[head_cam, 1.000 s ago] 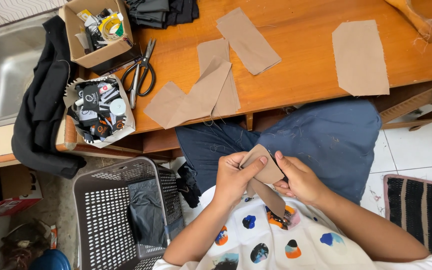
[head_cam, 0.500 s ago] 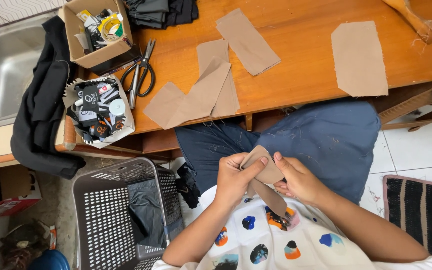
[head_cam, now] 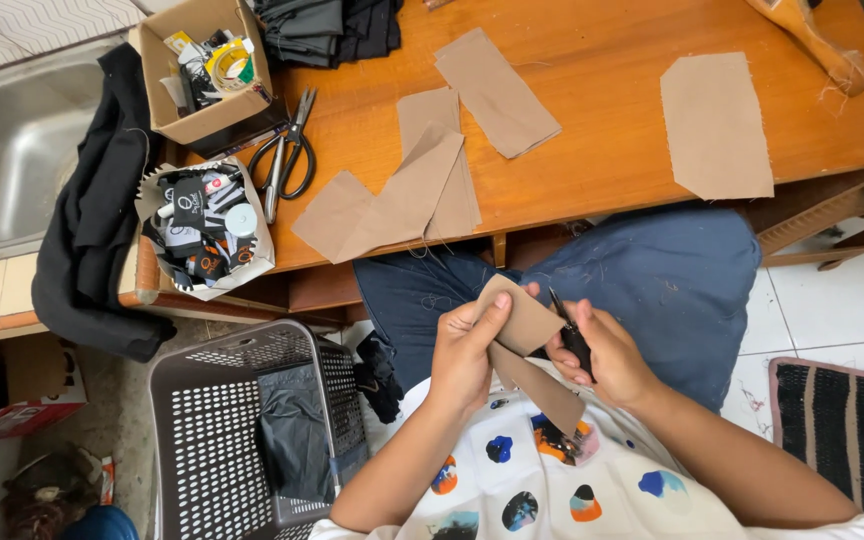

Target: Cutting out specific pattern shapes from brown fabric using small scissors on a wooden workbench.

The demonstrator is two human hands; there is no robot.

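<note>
Over my lap, at six o'clock in the view, my left hand (head_cam: 467, 350) pinches a tan fabric piece (head_cam: 524, 322), thumb pressed on its face. My right hand (head_cam: 607, 350), just beside it at three o'clock, is closed around a small dark snipping tool (head_cam: 570, 335) whose tip touches the cloth's edge. At eleven o'clock on the wooden table (head_cam: 602, 120) sits an open brown cardboard box (head_cam: 202, 105); below it a white paper tray (head_cam: 207, 235) holds black square labels. More tan pieces (head_cam: 422, 185) lie at twelve o'clock, beside black-handled scissors (head_cam: 287, 150).
</note>
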